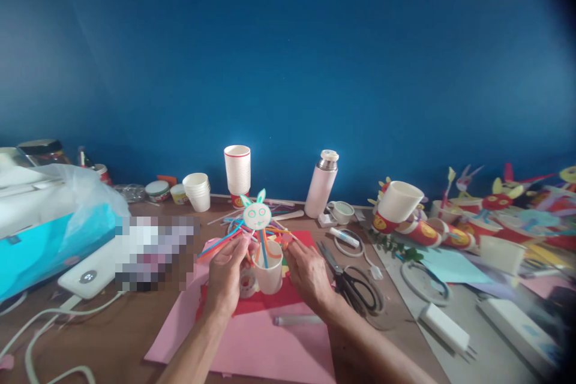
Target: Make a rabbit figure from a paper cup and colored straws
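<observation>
A white paper rabbit head (257, 215) with blue-edged ears stands above a white paper cup (269, 279). Blue and orange strips (264, 250) run from the head down into the cup. My left hand (228, 270) is at the cup's left side, thumb and fingers pinched together near the strips; what lies between them is hidden. On the right, my right hand (309, 267) is beside the cup rim with its fingers curled together, and their tips are hard to see. A roll of tape (248, 283) sits between my left hand and the cup.
Pink paper (270, 354) and red paper (252, 307) lie beneath, with a marker (297, 320). Black scissors (360, 289) lie right. Stacked cups (237, 171) and a thermos (321, 186) stand behind. Finished cup figures (495, 201) crowd the right; a white power bank (87, 276) lies left.
</observation>
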{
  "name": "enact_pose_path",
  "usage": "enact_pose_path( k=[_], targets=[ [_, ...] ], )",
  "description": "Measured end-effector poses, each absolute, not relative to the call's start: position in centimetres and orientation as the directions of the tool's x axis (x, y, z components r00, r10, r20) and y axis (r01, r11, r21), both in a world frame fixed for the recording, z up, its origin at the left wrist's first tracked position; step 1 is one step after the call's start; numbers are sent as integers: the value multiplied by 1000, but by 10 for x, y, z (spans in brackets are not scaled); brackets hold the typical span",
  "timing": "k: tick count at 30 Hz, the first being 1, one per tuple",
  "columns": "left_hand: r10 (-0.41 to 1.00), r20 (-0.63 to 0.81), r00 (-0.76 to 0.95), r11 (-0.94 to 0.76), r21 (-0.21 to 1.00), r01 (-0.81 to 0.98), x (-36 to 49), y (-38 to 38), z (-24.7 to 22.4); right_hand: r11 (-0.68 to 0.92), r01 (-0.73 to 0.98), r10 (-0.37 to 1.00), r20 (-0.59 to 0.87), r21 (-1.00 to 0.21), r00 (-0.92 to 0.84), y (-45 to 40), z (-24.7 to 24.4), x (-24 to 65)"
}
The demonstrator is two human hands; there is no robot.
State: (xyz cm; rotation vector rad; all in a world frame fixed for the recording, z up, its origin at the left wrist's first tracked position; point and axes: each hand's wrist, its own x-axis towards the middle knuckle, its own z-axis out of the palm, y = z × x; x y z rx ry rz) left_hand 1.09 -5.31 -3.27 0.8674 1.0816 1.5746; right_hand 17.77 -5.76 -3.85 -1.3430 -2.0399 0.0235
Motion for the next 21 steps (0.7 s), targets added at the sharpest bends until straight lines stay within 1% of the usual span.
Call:
enact_pose_path(
  k=[3, 9, 15, 18, 21],
  targets=[
    [968, 6, -251, -97, 930, -354, 12, -54, -31, 483, 801, 806, 537, -354, -249, -57, -39, 178],
    [964, -24, -265, -89, 909, -407, 15, -56, -28, 511, 775, 797, 543, -372, -265, -56, -39, 180],
    [963, -49, -266, -96, 858, -505, 15, -55, -27, 513, 724, 816, 522, -460, -246, -59, -33, 182],
    [961, -94, -259, -60, 847, -529, 14, -54, -27, 515, 694, 823, 517, -503, -237, -59, -32, 181],
    [971, -116, -209, -23, 825, -564, 14, -54, -27, 523, 636, 825, 525, -567, -209, -58, -33, 181]
  ],
)
